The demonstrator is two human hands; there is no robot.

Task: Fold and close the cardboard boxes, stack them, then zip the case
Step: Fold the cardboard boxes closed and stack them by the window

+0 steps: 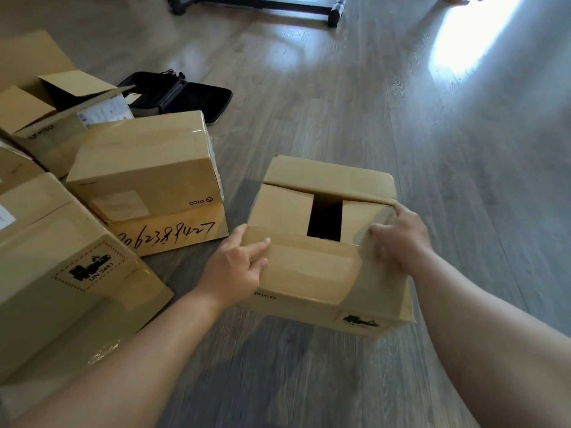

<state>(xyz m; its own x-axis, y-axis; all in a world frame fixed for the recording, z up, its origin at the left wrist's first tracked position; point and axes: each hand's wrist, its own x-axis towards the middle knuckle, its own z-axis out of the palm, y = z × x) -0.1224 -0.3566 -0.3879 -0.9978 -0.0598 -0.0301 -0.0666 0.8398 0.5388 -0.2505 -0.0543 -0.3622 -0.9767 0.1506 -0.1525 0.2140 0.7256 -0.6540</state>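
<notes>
Item 1, cardboard box (324,273): sitting on the wood floor (401,118) at near centre, with its top partly closed. The far flap and the 2 side flaps are lying folded inward, leaving a dark gap showing between the side flaps. The near flap is being pressed down over them.

Left hand (238,267): gripping the left end of the near flap, with the thumb lying on top and the fingers curling over the edge.

Right hand (398,236): holding the right top corner of the box, fingers bending over the flap; slightly blurred.

Item 2, closed box (145,168): lying to the left, stacked on another box (173,233) that is bearing handwritten numerals on its side.

Item 3, large box (61,273): resting at near left, showing a hazard label reading UN 3481.

Item 4, open box (55,112): standing at far left, flaps sticking up.

Item 5, black case (185,94): lying open on the floor beyond the stacked boxes, unzipped.

Item 6, black stand base (262,4): crossing the far edge of the floor, with sunlight falling at far right.
</notes>
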